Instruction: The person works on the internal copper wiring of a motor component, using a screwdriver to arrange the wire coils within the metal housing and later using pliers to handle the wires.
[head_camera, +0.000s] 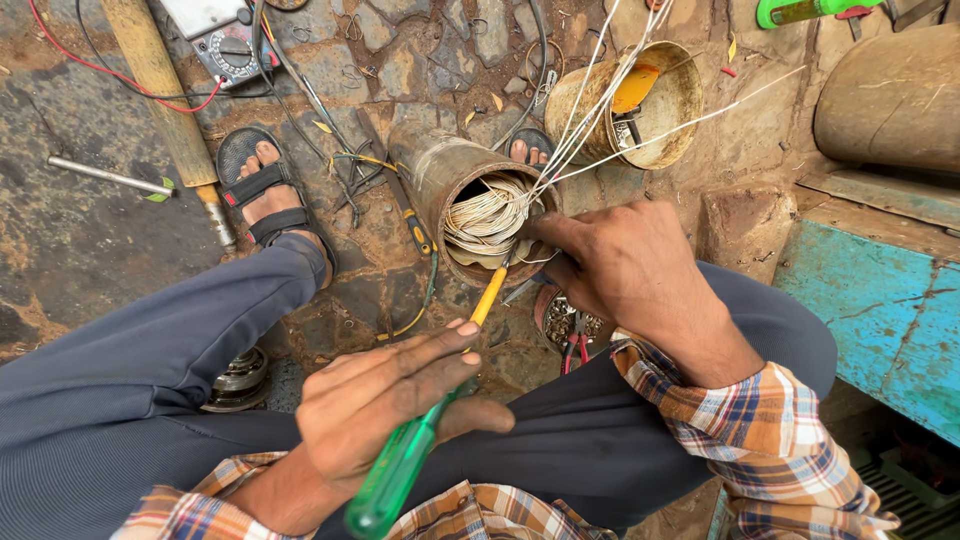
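A rusty cylindrical motor stator (432, 165) lies on the stone floor between my feet, its open end filled with pale winding wire coils (487, 220). My left hand (390, 400) grips a screwdriver (405, 455) with a green translucent handle and a yellow-sleeved shaft whose tip reaches the coils at the stator's mouth. My right hand (625, 265) rests at the right rim of the stator, fingers pinching the winding wires. Several thin white wires (610, 85) run from the coils up and away to the right.
A rusty tin can (660, 100) with an orange lid lies behind the stator. A multimeter (225, 40) with red and black leads, a wooden handle (160, 85), a metal rod (105, 175), pliers (575, 345) and a blue bench (880, 300) surround me.
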